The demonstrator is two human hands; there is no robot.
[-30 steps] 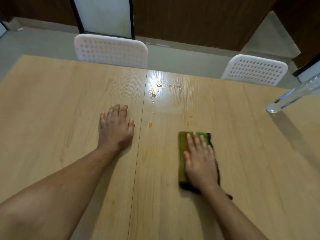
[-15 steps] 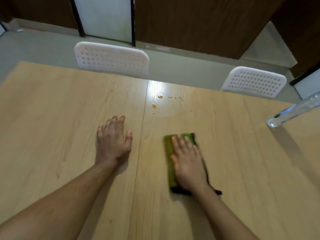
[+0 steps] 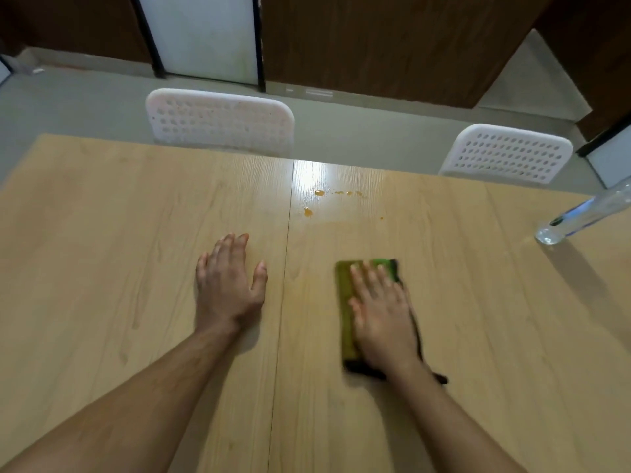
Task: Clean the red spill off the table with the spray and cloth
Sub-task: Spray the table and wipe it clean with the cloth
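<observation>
a pale wood table (image 3: 102, 233) stands before two white chairs (image 3: 222, 122) and a dark wall. orange spill drops (image 3: 308, 212) lie near the far edge, well beyond the cloth. the right hand (image 3: 380, 314) presses flat, fingers straight, on the green cloth (image 3: 345, 302), slightly blurred. the left hand (image 3: 228, 285) rests open on the wood. a clear spray bottle (image 3: 587, 213) is cut off at right.

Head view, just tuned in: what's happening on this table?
A person is wiping the wooden table. The right hand presses flat on a folded green cloth, while the left hand rests flat on the wood beside it. Orange-red drops of the spill remain farther away, beyond the cloth. A clear bottle stands at the right edge.
</observation>
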